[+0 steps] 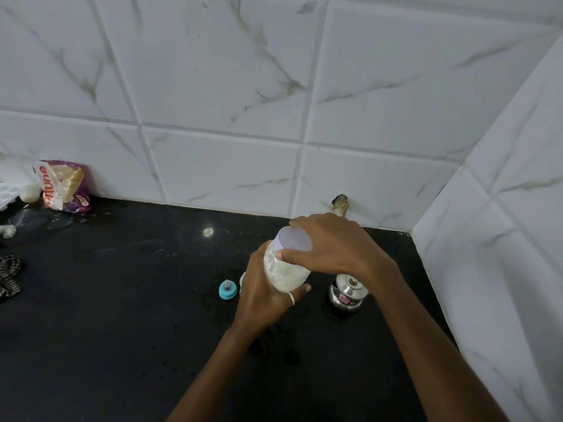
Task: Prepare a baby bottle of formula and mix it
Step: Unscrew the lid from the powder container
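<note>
A clear jar of white powder (285,274) with a pale lilac lid (293,239) is held tilted above the black counter (122,300). My left hand (265,296) wraps around the jar's body from below. My right hand (332,245) grips the lid from the right, thumb across its lower edge. A blue bottle teat cap (227,290) stands on the counter just left of my left hand. A white object, partly hidden behind my left hand, shows at the cap's right side.
A small steel pot with a lid (347,292) stands right of the jar, under my right forearm. A purple food packet (65,185) leans against the tiled wall at far left. A striped cloth (10,277) lies at the left edge. The tiled corner wall closes the right side.
</note>
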A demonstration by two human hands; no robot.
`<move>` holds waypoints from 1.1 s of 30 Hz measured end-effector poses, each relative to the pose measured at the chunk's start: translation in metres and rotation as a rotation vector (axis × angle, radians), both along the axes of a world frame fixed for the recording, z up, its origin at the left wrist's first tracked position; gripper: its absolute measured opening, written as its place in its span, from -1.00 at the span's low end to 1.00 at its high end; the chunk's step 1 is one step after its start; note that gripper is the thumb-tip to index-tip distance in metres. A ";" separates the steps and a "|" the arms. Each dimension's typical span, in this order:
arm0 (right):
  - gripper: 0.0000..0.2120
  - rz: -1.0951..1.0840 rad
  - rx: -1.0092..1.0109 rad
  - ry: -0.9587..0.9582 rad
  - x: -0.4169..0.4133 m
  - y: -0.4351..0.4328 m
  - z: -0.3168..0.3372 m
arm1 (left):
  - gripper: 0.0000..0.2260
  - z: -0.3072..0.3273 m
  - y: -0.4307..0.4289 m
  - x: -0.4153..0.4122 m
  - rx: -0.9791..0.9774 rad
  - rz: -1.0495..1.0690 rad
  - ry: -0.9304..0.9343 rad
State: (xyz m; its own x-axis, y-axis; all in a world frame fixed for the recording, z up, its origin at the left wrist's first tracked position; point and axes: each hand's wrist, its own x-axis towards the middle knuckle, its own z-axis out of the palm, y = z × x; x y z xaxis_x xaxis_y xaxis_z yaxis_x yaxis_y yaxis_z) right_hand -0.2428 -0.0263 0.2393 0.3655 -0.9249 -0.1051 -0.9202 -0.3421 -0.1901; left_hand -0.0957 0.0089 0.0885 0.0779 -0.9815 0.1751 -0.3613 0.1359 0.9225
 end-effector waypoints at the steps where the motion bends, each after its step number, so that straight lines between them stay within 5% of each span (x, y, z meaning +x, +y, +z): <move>1: -0.33 0.014 0.060 -0.070 -0.003 -0.001 0.000 | -0.19 -0.001 0.000 0.000 0.005 0.004 0.001; 6: -0.24 0.126 0.273 -0.251 -0.018 -0.011 0.000 | -0.29 -0.002 -0.006 -0.003 0.082 -0.074 0.001; 12: -0.21 0.128 0.270 -0.302 -0.019 -0.012 0.003 | -0.41 -0.003 -0.005 -0.004 0.113 -0.023 0.031; 16: -0.18 -0.039 0.054 -0.019 0.000 -0.001 0.009 | -0.21 0.003 0.003 0.000 -0.007 0.025 0.008; 20: -0.23 -0.036 -0.085 0.150 0.016 0.007 0.005 | -0.21 0.009 0.005 0.000 -0.026 0.009 -0.001; 24: -0.39 0.049 0.087 -0.042 0.010 0.005 0.006 | -0.12 0.007 0.007 0.002 -0.013 0.020 0.013; 28: -0.28 0.184 0.301 -0.253 0.002 0.002 0.005 | -0.16 0.004 0.009 0.004 0.003 0.020 0.024; 33: -0.28 0.135 0.229 -0.261 0.006 0.008 0.005 | -0.24 0.004 0.007 0.003 0.022 -0.006 0.037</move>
State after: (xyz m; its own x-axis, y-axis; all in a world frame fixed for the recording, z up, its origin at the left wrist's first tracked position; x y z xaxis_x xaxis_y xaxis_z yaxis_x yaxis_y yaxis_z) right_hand -0.2368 -0.0183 0.2442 0.5248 -0.8296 -0.1910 -0.7800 -0.3788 -0.4981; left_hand -0.0928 0.0155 0.0929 0.0784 -0.9856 0.1501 -0.3257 0.1170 0.9382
